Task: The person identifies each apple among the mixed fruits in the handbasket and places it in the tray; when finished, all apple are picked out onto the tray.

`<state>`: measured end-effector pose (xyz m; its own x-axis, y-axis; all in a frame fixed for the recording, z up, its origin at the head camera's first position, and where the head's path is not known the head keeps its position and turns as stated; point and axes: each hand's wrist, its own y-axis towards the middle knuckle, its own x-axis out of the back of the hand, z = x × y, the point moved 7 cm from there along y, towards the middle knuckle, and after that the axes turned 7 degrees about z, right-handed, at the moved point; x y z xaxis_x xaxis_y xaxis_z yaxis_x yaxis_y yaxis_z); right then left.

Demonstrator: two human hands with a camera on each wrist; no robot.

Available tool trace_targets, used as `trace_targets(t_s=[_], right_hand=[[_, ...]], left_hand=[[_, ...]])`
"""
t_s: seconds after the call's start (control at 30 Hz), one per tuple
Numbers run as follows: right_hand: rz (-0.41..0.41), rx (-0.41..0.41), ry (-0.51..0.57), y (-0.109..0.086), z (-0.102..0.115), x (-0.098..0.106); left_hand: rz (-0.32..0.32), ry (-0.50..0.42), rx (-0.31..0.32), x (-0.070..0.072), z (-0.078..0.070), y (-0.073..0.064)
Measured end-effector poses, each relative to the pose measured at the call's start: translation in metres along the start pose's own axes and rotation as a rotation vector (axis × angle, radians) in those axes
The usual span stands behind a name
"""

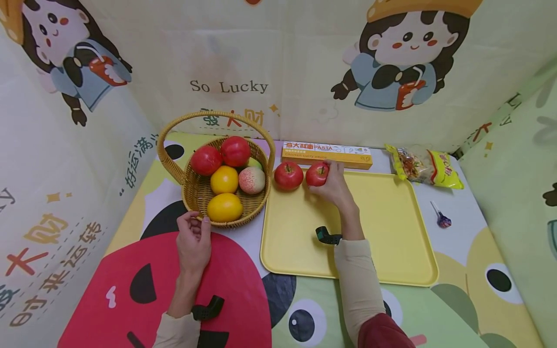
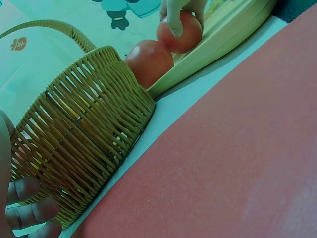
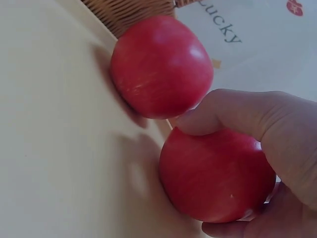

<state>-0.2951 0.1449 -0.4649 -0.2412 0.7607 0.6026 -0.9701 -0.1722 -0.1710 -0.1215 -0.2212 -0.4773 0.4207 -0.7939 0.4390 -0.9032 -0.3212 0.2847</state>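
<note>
So from the head view, my right hand [image 1: 334, 187] has a red apple [image 1: 316, 174] pinched at the back edge of the yellow tray [image 1: 383, 222], toward its left half; another apple [image 1: 288, 176] sits just beside it at the tray's back left corner; my left hand [image 1: 194, 244] is left of the tray, at the near rim of the wicker basket [image 1: 196, 193], fingers loosely bent, probably there to steady it, though I can't tell if I'm really gripping the rim; the pasta box [image 1: 326, 155] lies behind the tray, the noodle bag [image 1: 428, 166] at its back right corner, and the lollipop [image 1: 444, 221] off to its right, which I guess keeps the middle free for my arm; left wrist view has my left fingers spread by the basket's side, well apart from the apples, with the tray's rim running behind; right wrist view shows my thumb [image 3: 233, 114] on one side of the apple and fingers on the other, opening about as wide as the fruit, likely because something that round would roll otherwise; can't tell whether it's resting on the tray or slightly lifted
</note>
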Motion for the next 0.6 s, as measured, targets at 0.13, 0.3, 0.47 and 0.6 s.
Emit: trace_targets(t_s=[0.13, 0.3, 0.47, 0.6], right_hand=[[0.008, -0.013, 0.000, 0.0007, -0.0012, -0.0011], [0.009, -0.023, -0.010, 0.0018, -0.0024, -0.0014], [0.007, -0.034, -0.012, 0.0008, -0.0025, -0.0011], [0.022, -0.034, -0.044, -0.0005, -0.0016, -0.0015]], left_hand=[[-0.002, 0.003, -0.004, 0.0003, -0.0006, 0.0000], [0.003, -0.008, -0.006, -0.0002, -0.0008, 0.0007], [0.006, -0.009, 0.004, -0.0001, 0.0001, 0.0001], [0.008, -0.008, 0.010, -0.0001, 0.0007, -0.0003]])
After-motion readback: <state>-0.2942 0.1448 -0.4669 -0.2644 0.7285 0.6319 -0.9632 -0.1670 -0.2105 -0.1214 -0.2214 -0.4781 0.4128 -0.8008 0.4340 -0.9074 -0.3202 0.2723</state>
